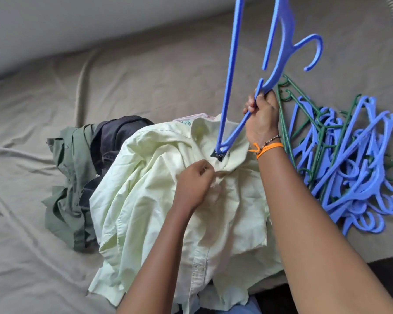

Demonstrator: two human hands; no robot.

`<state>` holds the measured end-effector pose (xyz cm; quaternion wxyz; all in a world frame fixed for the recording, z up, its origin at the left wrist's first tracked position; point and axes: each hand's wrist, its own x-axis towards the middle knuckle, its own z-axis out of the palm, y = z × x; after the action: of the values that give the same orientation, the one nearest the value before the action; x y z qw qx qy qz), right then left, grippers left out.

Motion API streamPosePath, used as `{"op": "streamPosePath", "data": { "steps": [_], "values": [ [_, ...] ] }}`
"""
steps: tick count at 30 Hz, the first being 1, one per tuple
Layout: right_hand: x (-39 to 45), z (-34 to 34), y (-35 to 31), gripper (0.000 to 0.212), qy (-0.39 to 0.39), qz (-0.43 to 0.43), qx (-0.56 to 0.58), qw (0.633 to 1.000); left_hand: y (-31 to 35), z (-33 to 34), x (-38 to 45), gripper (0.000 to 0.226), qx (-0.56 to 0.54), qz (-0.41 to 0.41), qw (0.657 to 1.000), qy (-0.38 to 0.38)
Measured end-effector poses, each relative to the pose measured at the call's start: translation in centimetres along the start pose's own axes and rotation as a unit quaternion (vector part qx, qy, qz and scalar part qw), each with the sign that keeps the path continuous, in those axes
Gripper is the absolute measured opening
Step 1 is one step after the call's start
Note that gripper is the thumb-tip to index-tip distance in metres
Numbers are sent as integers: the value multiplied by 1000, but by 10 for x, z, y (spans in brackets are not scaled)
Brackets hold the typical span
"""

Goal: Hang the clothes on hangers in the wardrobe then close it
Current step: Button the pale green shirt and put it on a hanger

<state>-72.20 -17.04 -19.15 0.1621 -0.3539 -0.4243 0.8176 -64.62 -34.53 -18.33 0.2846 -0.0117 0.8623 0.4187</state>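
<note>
Soft, even daylight, faint shadows; the taupe bedsheet (pixel 145 71) bows with wide-angle distortion, slightly blurred toward the edges.

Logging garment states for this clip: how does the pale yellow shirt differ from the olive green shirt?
The pale yellow shirt lies on top, nearest the person; the olive green shirt lies left, partly beneath a dark garment. The left hand pinches the yellow shirt, and a blue hanger held by the right hand touches its collar; the green lies untouched. Both are crumpled on the bed.
</note>
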Motion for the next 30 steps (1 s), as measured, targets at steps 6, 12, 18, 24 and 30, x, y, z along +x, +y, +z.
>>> {"op": "streamPosePath", "data": {
  "steps": [6,12,18,24,30],
  "values": [
    [0,-16,2,29,-10,22,-16,1000,31,-9,54,43,-15,-77,982,174],
    [-12,-21,-2,28,-44,23,-34,998,25,-21,94,89,-267,-264,920,114],
    [-22,-47,4,29,-5,35,13,999,42,-37,100,64,-366,-224,899,89],
    [-35,-43,-10,23,-10,29,68,997,59,-46,86,19,-290,-165,942,43],
    [-53,7,-47,33,-60,-35,86,994,78,-68,36,19,-396,57,917,-11]
  ]
}}
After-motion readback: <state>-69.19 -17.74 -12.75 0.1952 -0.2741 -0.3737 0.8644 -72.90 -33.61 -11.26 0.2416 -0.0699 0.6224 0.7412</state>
